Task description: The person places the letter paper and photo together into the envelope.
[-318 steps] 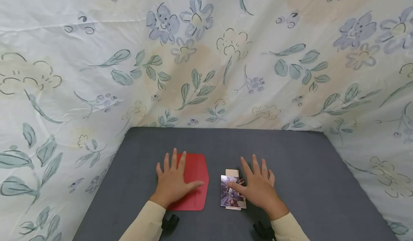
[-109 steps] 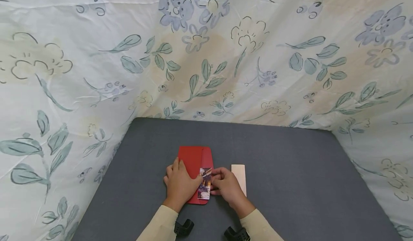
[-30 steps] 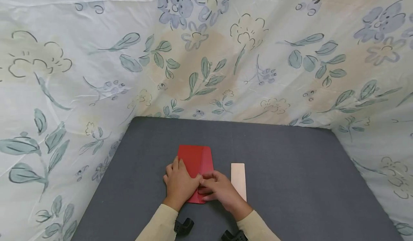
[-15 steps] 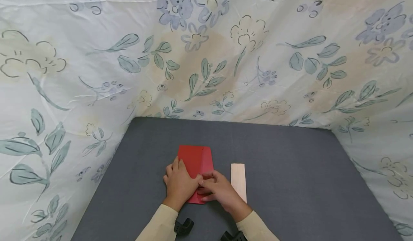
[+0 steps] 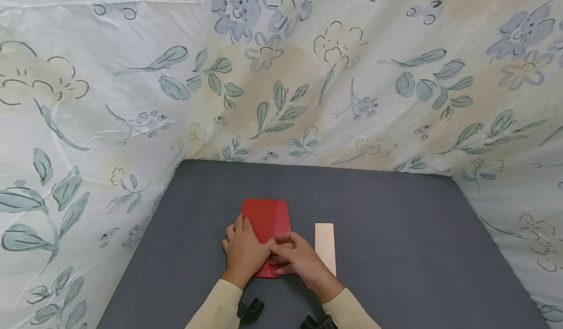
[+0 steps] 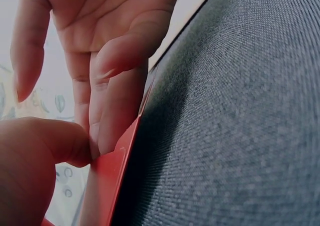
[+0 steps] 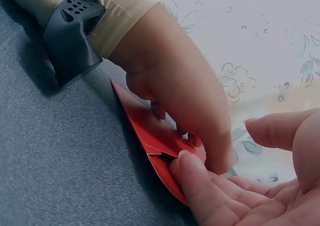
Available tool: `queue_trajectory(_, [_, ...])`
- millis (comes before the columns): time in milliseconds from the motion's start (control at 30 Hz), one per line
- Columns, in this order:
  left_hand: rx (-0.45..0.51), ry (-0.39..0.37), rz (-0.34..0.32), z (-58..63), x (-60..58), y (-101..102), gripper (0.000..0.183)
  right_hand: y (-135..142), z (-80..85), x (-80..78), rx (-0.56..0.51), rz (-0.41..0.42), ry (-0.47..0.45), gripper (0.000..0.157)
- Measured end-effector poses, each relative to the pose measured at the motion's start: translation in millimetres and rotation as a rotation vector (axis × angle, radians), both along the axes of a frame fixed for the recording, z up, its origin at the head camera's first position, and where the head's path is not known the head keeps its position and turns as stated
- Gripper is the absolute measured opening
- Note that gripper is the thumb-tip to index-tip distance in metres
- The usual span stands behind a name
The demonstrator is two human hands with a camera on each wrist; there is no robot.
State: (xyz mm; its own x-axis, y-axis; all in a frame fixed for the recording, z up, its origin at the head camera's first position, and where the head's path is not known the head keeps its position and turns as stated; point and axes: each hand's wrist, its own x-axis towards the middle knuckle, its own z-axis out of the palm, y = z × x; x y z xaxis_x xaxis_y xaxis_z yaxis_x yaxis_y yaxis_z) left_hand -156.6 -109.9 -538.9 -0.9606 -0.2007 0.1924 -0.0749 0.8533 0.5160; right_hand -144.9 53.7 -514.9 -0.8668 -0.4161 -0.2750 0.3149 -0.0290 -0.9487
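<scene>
A red envelope (image 5: 262, 216) lies on the dark grey table with its lighter flap side to the right. My left hand (image 5: 244, 253) holds it down from the left, fingers along the left edge and thumb (image 6: 70, 141) bent at the mouth. From the right, my right hand (image 5: 301, 260) reaches over the flap, its fingers (image 6: 110, 116) extended at the mouth. A fingertip (image 7: 190, 163) pokes into the gap in the right wrist view, while another digit of that hand stays apart. No picture card shows in the head view.
A pale wooden strip (image 5: 324, 246) lies right of the envelope, its near end behind my right wrist. Black wrist cameras (image 5: 250, 309) sit under both cuffs. Flowered cloth (image 5: 281, 99) rises behind the table (image 5: 396, 231) and along its sides.
At first both hands lay spread, the picture card on the wooden strip. Later the right hand brought the card to the envelope's mouth, where it went out of sight. The last second shows almost no motion.
</scene>
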Motion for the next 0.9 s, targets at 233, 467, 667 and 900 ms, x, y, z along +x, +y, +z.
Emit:
queue_trajectory(233, [0.001,0.006,0.001,-3.4,0.4,-0.7,0.096,10.3,2.6,-1.3,0.047,-0.039,0.035,0.053])
queue_trajectory(467, [0.015,0.0,0.005,-3.7,2.2,-1.7,0.096,30.0,3.4,-5.5,0.104,-0.097,0.096,0.052])
queue_trajectory(667, [0.026,-0.006,0.003,-3.5,3.1,-2.7,0.095,42.3,-0.6,-7.1,0.156,-0.152,0.113,0.056])
queue_trajectory(900, [0.026,0.004,0.0,-5.3,4.3,-4.2,0.094,49.7,-0.7,-5.6,0.143,-0.169,0.16,0.06])
